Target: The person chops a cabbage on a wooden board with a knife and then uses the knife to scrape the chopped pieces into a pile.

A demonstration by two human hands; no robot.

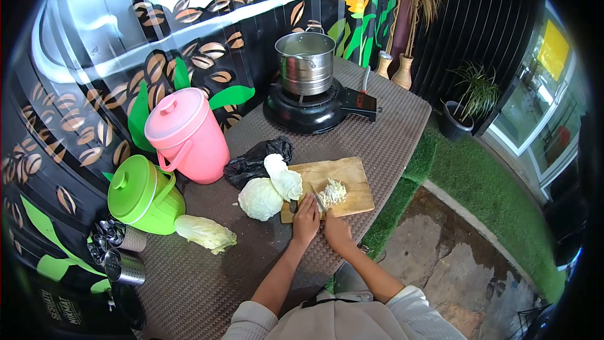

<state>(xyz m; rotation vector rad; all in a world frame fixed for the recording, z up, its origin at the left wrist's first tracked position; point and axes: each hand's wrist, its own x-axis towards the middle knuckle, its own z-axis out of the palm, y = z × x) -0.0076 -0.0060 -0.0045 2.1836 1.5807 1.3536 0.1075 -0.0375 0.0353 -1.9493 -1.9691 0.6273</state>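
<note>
A wooden cutting board (358, 182) lies on the brown woven-textured table, with a small pile of chopped pale cabbage (333, 193) on it. My right hand (338, 230) is closed around a knife (318, 198) at the board's near edge; the handle is hidden in the fist. My left hand (306, 217) rests at the board's near left, beside the blade, its fingers together; what lies under them is too small to make out. Just left of the board sit a cabbage (260, 199) and a loose cabbage leaf (283, 177), close to a black plastic bag (259, 160).
A steel pot (305, 66) stands on a black stove (303, 113) at the back. Pink (189, 135) and green (143, 196) lidded jugs stand left, near a napa cabbage (206, 233) and a metal utensil holder (124, 267). The table's right edge (402, 167) borders artificial grass.
</note>
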